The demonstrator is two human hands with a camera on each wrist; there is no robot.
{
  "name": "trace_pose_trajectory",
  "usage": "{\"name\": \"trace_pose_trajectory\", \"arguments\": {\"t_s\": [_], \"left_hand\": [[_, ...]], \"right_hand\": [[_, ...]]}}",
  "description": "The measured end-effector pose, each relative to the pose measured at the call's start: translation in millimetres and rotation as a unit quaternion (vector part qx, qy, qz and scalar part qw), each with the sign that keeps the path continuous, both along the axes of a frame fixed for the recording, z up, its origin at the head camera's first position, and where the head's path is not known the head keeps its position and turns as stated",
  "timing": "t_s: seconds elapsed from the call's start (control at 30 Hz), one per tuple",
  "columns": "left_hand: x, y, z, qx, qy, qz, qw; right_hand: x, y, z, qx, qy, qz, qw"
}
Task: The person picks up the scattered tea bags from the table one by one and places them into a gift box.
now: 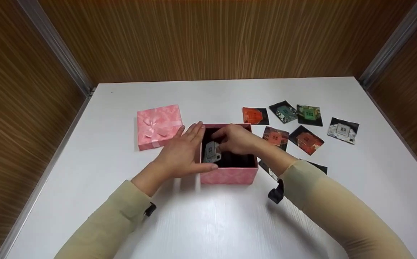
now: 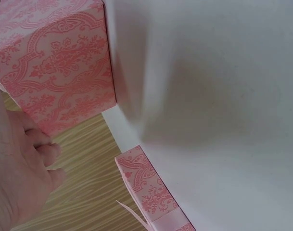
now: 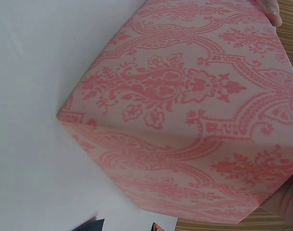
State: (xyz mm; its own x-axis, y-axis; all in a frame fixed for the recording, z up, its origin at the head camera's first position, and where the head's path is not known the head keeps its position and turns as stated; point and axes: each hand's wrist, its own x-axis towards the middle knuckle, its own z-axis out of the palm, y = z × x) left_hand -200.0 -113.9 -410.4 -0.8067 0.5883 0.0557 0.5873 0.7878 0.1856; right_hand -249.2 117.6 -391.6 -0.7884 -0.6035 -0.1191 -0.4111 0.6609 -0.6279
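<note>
Pink box point(image 1: 229, 176), just one, stands about midway between the tabletop's point(image 1: 215, 223) left and right edges, its lid point(image 1: 172, 113) off. One greyish packet point(image 1: 212, 153) sits tilted inside, near the left wall. Eight more packets point(image 1: 309, 115) show on the tabletop, spread from the box's far right corner out toward the right edge; the right forearm partly covers three of them. The single lid, with one bow point(image 1: 154, 126), lies toward the far left corner.

Two hands are at the box. The left hand point(image 1: 179, 155) is released, its extended fingers resting along the left wall. The right hand point(image 1: 238, 139) reaches inside with bent fingers, its thumb at the packet's edge; I cannot tell whether it grasps the packet.

Only the head view shows the box's black interior. The left wrist view adds the lid's narrow patterned side and a ribbon tip point(image 2: 132, 212) sticking out. The right wrist view shows two scrollwork walls meeting, with small packet corners at the bottom of the frame.
</note>
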Motion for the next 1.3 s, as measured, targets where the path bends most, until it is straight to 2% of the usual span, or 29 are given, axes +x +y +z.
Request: {"name": "trace_pose_trajectory", "arguments": {"t_s": [0.27,0.5,0.67,0.87,1.0,1.07,1.2,1.3], "left_hand": [[0.2,0.1,0.7,-0.009,-0.002,0.002,1.0000],[0.4,-0.3,0.7,-0.009,-0.003,0.007,0.9999],[0.6,0.4,0.8,-0.010,-0.002,0.006,0.9999],[1.0,1.1,0.7,-0.014,-0.002,0.006,0.9999],[0.6,1.4,0.6,-0.016,-0.002,0.005,0.9999],[0.4,1.4,0.7,-0.016,-0.001,0.005,0.9999],[0.2,1.0,0.7,-0.015,0.000,0.005,0.9999],[0.3,0.7,0.7,-0.015,-0.001,0.004,0.9999]], "right_hand": [[3.8,5.9,8.9,-0.024,-0.015,0.016,0.9995],[8.6,26.2,27.4,-0.116,-0.070,0.018,0.9906],[10.2,54.5,42.7,-0.156,-0.059,-0.003,0.9860],[9.1,107.3,59.9,-0.172,-0.046,-0.079,0.9809],[3.5,150.9,63.8,-0.173,-0.004,-0.141,0.9746],[-0.4,174.8,62.2,-0.172,0.024,-0.170,0.9701],[-8.0,225.8,52.2,-0.175,0.064,-0.233,0.9546],[-12.3,263.9,41.6,-0.161,0.064,-0.278,0.9447]]}}
